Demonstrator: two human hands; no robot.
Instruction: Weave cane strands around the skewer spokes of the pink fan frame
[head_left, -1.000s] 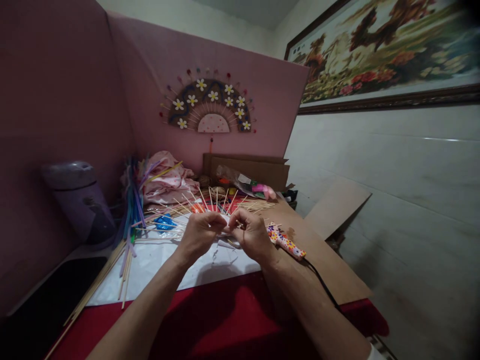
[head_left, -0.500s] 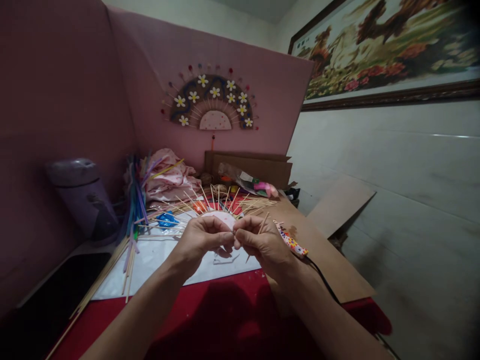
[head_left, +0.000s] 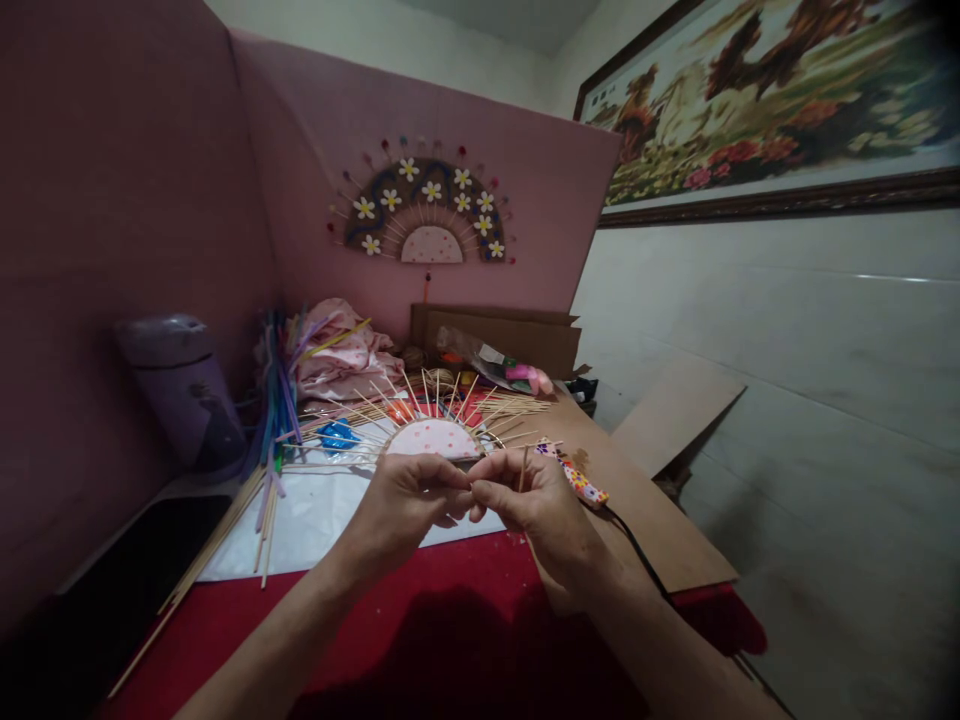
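Thin tan stick (head_left: pixel 523 468), now less slanted

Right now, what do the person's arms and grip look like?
The left grip and right grip are ungloved human hands, no ring showing. The left forearm and right forearm taper to wrists without watch or bracelet; no sleeves show.

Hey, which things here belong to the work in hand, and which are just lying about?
Apparently in use:
thin stick in the right hand
dotted half-round piece just beyond the left hand
fanned-out sticks around it

Seemingly lying about:
purple tumbler
crumpled pink cloth
blue packet
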